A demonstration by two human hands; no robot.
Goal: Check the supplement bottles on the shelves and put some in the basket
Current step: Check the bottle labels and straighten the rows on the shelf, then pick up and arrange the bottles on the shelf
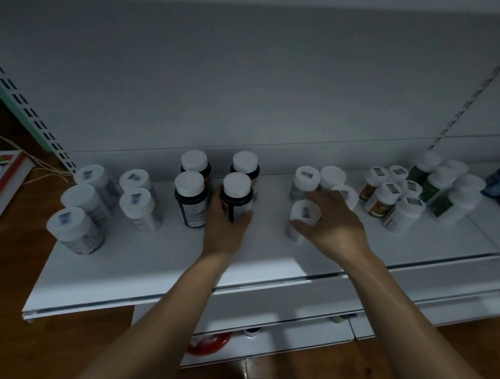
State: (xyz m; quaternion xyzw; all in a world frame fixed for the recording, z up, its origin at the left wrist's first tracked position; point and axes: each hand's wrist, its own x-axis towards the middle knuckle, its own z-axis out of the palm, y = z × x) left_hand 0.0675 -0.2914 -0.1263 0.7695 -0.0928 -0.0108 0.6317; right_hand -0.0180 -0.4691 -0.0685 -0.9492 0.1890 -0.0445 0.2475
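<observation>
On white shelf (149, 266), near middle: left hand (224, 221) grips dark bottle (238, 199) with white cap, fingers wrapped round its body; bottle upright, just beside other dark bottles (191, 204). Right hand (332, 220) holds white bottle (304, 214), thumb on near side, fingers curled over cap. White-capped bottle clusters at far left (85, 206) and right (399, 204)

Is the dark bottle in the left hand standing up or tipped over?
Standing up. The dark bottle has its white cap on top; the left hand grips it.
</observation>
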